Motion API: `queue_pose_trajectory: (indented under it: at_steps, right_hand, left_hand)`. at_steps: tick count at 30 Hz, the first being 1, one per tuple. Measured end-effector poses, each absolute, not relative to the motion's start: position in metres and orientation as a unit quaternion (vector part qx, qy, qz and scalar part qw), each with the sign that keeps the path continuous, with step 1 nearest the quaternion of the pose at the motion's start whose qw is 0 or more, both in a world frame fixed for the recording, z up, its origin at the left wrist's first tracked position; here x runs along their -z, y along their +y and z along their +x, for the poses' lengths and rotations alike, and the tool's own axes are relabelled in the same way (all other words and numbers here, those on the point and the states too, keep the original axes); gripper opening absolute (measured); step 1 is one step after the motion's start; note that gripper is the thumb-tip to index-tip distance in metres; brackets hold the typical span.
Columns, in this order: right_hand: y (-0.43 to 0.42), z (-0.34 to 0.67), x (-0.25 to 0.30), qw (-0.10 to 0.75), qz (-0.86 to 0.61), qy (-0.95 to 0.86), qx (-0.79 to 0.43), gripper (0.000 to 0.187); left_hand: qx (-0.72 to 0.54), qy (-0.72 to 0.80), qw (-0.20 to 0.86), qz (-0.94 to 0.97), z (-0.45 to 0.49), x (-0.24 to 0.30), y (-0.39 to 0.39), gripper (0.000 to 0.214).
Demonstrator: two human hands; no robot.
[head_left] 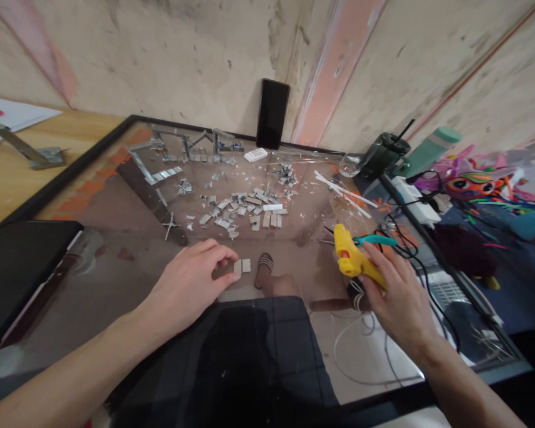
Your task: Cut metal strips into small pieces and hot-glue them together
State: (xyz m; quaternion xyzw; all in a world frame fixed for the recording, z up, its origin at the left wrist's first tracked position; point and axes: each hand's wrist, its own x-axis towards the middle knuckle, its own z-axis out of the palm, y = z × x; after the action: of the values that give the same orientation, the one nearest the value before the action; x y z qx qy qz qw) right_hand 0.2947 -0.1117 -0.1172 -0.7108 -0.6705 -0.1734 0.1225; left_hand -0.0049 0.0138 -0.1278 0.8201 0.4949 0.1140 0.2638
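Two bare hands show in my remote feed, well apart from each other. I take the loose heap of small grey cardboard pieces (255,202) as reference. On the heap's near side, the left hand (194,276) pinches a flat, grey-beige cardboard rectangle (238,267) between thumb and forefinger; a pale grey cardboard square (246,265) sits just beside it. Right of the heap, also nearer, the right hand (396,291) is wrapped around a yellow plastic glue gun (348,257); I note teal-handled pliers (378,239) just beyond it. Slim white sticks (345,193) lie right of the heap. Behind the heap, a black rectangular phone (273,113) leans on a stained beige wall (182,59).
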Motion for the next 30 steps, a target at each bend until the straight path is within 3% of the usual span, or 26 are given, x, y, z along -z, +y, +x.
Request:
queue_pose_trajectory:
  at_steps: [8, 14, 19, 24, 30]
  right_hand:
    - [-0.116, 0.282, 0.118, 0.061, -0.729, -0.666, 0.150, 0.046]
    - [-0.108, 0.312, 0.095, 0.129, -0.769, -0.620, 0.086, 0.032]
    - [-0.098, 0.345, 0.092, 0.008, -0.770, -0.637, -0.026, 0.031]
    - [-0.092, 0.348, 0.091, -0.016, -0.756, -0.648, -0.091, 0.028]
    - [-0.073, 0.329, 0.089, -0.029, -0.742, -0.666, -0.075, 0.016]
  left_hand:
    - [-0.115, 0.494, 0.262, 0.821, -0.005, 0.129, 0.014, 0.018]
    - [-0.118, 0.497, 0.262, 0.819, -0.005, 0.128, 0.014, 0.019]
    - [-0.122, 0.494, 0.268, 0.818, -0.005, 0.131, 0.015, 0.019]
    - [-0.129, 0.492, 0.271, 0.817, -0.006, 0.132, 0.015, 0.019]
    - [-0.128, 0.488, 0.264, 0.822, -0.006, 0.131, 0.015, 0.018]
